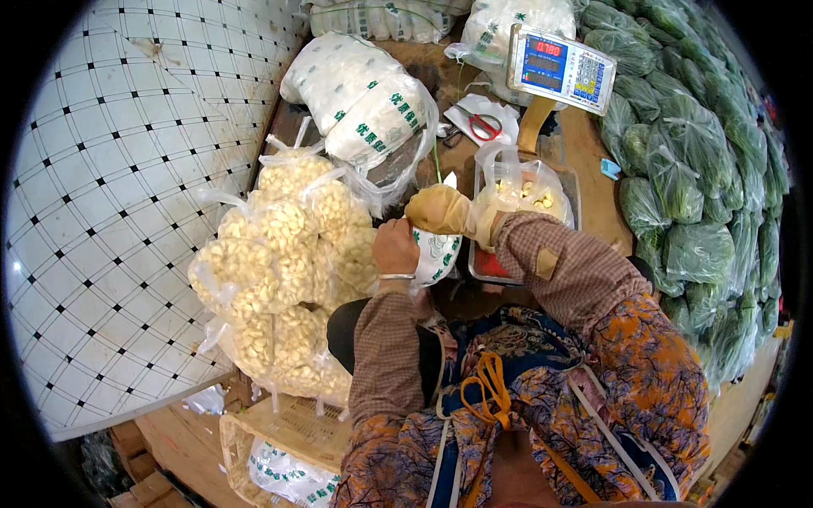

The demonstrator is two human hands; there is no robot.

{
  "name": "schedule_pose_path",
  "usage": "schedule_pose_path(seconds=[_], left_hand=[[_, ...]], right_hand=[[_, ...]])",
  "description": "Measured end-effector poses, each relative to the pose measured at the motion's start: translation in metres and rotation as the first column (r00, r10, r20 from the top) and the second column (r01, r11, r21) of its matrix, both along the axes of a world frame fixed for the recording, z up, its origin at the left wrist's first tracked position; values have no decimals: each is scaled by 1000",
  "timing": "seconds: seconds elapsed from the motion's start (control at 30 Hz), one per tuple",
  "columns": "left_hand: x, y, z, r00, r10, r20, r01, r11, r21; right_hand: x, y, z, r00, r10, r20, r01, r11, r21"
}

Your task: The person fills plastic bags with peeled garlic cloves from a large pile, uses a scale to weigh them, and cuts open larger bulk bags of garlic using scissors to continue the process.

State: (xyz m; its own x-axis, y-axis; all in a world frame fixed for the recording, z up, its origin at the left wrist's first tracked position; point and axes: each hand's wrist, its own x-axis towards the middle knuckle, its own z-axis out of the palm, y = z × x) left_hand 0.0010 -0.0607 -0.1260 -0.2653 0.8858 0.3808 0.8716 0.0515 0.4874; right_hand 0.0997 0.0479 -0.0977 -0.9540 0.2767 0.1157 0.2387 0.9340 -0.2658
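Printed plastic, white w/ green marks (pixel 436 256), sits just below your two hands, btwn the pile of clove bags (pixel 288 254) on L and the scale tray (pixel 575 193) on R. Your L hand (pixel 395 248), bracelet at wrist, has fingers curled in; your R hand (pixel 438 209), in a yellowish glove, is curled too, tips close to L's. Grip on both looks mostly closed, but can't tell what, if anything, is pinched btwn fingertips. R forearm passes just in front of an open clear bag (pixel 529 182) w/ some pale cloves, set in the tray. Scale display (pixel 561 69) stands behind it, lit red. Red-handled scissors (pixel 485 128) lie on white sheet (pixel 508 118) on the brown worktop (pixel 605 216). Big white bag w/ green print (pixel 364 102) is beyond the clove pile; bagged green veg (pixel 699 169) stacked far R; wicker basket (pixel 292 427) lower L, nr your L sleeve.
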Motion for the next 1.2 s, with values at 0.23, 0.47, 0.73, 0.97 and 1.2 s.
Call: schedule_pose_path(seconds=[0.23, 0.47, 0.73, 0.97, 1.2], left_hand=[[-2, 0, -4, 1000, 7, -28, -6, 1000, 28], [2, -16, 6, 999, 35, 31, -33, 998, -60], [2, -12, 4, 989, 75, 126, -69, 996, -49], [4, -10, 8, 990, 88, 113, -90, 996, 15], [13, -10, 9, 977, -20, 211, -9, 991, 136]], right_hand=[[4, -10, -18, 956, -272, -111, 166, 810, -563], [10, 12, -9, 904, -426, -41, 295, 688, -663], [-3, -5, 20, 975, 97, 199, -115, 990, 83], [-2, -17, -8, 969, -247, -13, 224, 900, -374], [16, -6, -45, 915, -201, -350, 92, 948, -304]])
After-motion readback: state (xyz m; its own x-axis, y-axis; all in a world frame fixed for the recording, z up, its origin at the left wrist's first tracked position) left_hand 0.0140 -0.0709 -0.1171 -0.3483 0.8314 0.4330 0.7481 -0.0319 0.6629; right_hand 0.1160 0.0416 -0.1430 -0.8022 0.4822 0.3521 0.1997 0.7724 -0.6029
